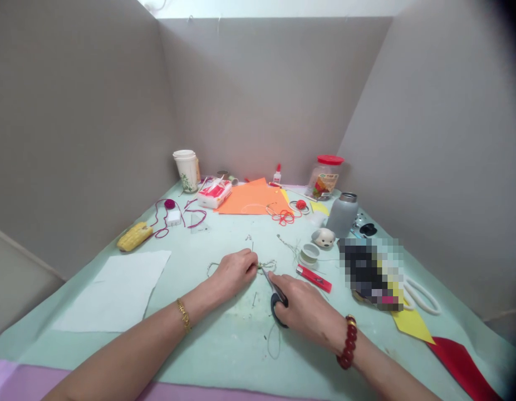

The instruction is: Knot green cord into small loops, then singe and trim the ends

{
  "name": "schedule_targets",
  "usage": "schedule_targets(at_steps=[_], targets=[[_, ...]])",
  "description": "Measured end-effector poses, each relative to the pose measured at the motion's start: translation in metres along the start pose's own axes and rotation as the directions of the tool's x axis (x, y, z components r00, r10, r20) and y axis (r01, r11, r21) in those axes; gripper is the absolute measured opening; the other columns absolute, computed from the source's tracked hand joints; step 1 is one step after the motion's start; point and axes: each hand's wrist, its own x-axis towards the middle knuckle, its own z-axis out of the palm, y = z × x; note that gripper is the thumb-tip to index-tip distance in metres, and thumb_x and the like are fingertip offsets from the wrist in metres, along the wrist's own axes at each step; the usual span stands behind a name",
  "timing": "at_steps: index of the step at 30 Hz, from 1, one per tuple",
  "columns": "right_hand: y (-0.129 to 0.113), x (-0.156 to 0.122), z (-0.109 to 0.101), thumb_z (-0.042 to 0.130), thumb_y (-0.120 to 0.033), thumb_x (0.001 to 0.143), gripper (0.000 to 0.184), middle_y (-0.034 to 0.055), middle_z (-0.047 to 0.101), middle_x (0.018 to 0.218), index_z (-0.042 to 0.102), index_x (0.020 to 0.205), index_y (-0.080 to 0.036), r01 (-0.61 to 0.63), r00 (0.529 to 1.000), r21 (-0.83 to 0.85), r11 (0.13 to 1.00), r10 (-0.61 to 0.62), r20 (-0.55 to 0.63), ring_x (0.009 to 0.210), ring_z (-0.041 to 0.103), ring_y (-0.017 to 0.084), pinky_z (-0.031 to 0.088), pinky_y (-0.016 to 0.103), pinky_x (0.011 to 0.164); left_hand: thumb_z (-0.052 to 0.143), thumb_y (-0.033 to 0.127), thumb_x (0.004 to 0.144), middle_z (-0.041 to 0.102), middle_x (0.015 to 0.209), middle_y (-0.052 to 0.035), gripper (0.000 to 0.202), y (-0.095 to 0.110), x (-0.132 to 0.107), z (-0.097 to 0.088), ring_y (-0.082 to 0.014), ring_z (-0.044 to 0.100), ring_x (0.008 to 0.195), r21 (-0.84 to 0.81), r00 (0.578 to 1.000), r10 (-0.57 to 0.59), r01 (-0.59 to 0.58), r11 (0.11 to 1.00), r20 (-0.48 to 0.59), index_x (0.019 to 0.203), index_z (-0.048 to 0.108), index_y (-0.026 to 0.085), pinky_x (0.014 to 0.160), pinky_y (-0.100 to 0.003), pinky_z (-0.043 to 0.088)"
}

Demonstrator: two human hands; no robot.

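My right hand (308, 309) grips a pair of scissors (278, 306) by the black handles, blades pointing away to the upper left. Their tips reach a thin knotted green cord (266, 265), whose loops spread out on both sides of my left hand (237, 269). The fingers of that hand are closed in a pinch on the cord; the exact pinch point is hidden. A loose loop of thin thread (274, 342) lies on the table below the scissors. To the right are a red lighter (314, 278) and a spool of cord (310, 254).
A grey bottle (342, 216), a dog-face figure (323, 238) and a pixelated object (370, 273) stand or lie at right. White paper (116, 289) and a yellow corn-like object (134, 236) are at left. Behind are orange sheets (251, 200), a tissue pack (215, 192) and a red-lidded jar (324, 178).
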Motion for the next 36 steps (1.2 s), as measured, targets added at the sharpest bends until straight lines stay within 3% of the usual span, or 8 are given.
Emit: schedule_targets(at_steps=[5,9,13,18,26,31,36], targets=[[0.001,0.002,-0.005,0.044,-0.012,0.070,0.049,0.0107,0.067,0.094,0.056,0.118,-0.014,0.013,0.999,-0.026,1.000,-0.012,0.040,0.082,0.061,0.024,0.035,0.027,0.062,0.044,0.010,0.075,0.057,0.074,0.0008,0.014,0.000,0.000,0.000,-0.0129,0.053,0.068,-0.031,1.000,-0.021,0.021,0.999,-0.002,0.071,0.055,0.019,0.061,-0.022,0.034],[0.002,-0.003,0.000,0.044,-0.015,0.074,0.052,0.0112,0.064,0.105,0.051,0.126,-0.015,0.025,0.999,0.078,0.997,-0.023,-0.026,0.093,0.059,0.023,0.038,0.027,0.073,0.043,0.012,0.076,0.059,0.075,-0.0003,0.014,0.001,-0.002,0.000,-0.0137,0.053,0.069,-0.052,0.999,-0.049,0.048,0.997,-0.016,0.072,0.055,0.019,0.062,-0.023,0.035],[-0.002,-0.007,0.004,0.043,-0.015,0.077,0.055,0.0110,0.062,0.105,0.044,0.132,-0.015,0.008,0.996,0.097,0.995,0.000,-0.086,0.090,0.057,0.021,0.038,0.026,0.074,0.044,0.012,0.075,0.059,0.073,-0.0002,0.014,0.000,-0.002,0.000,-0.0138,0.053,0.068,-0.069,0.998,-0.054,0.053,0.996,-0.014,0.071,0.056,0.019,0.061,-0.023,0.035],[-0.004,-0.006,0.003,0.044,-0.014,0.076,0.055,0.0095,0.061,0.098,0.047,0.130,-0.015,0.024,1.000,0.064,0.998,-0.023,-0.022,0.079,0.056,0.019,0.037,0.026,0.068,0.044,0.011,0.073,0.059,0.073,-0.0002,0.014,-0.001,-0.001,0.000,-0.0140,0.052,0.068,-0.090,0.999,-0.053,0.053,0.995,0.003,0.071,0.056,0.019,0.062,-0.023,0.035],[0.002,-0.004,0.004,0.045,-0.016,0.077,0.050,0.0089,0.062,0.095,0.050,0.126,-0.016,0.041,0.999,0.105,0.994,-0.040,-0.010,0.083,0.058,0.020,0.038,0.026,0.071,0.045,0.012,0.073,0.059,0.071,0.0006,0.014,-0.002,0.000,-0.004,-0.0139,0.052,0.066,-0.119,0.999,-0.041,0.043,0.992,0.021,0.071,0.057,0.019,0.060,-0.023,0.035],[0.002,-0.005,0.004,0.044,-0.016,0.076,0.043,0.0089,0.063,0.094,0.054,0.118,-0.015,0.037,0.999,0.134,0.990,-0.034,-0.024,0.084,0.058,0.021,0.039,0.026,0.072,0.044,0.011,0.075,0.061,0.074,0.0012,0.020,-0.001,-0.001,-0.004,-0.0138,0.053,0.067,-0.124,0.999,-0.033,0.034,0.992,0.007,0.082,0.060,0.021,0.060,-0.023,0.035],[0.002,-0.004,0.001,0.044,-0.015,0.075,0.040,0.0081,0.063,0.093,0.056,0.114,-0.015,0.030,0.999,0.155,0.988,-0.027,-0.023,0.081,0.058,0.020,0.039,0.025,0.069,0.043,0.010,0.077,0.062,0.080,-0.0003,0.022,-0.001,-0.002,-0.002,-0.0147,0.056,0.075,-0.110,1.000,0.000,0.000,0.994,-0.003,0.084,0.062,0.021,0.067,-0.023,0.039]])
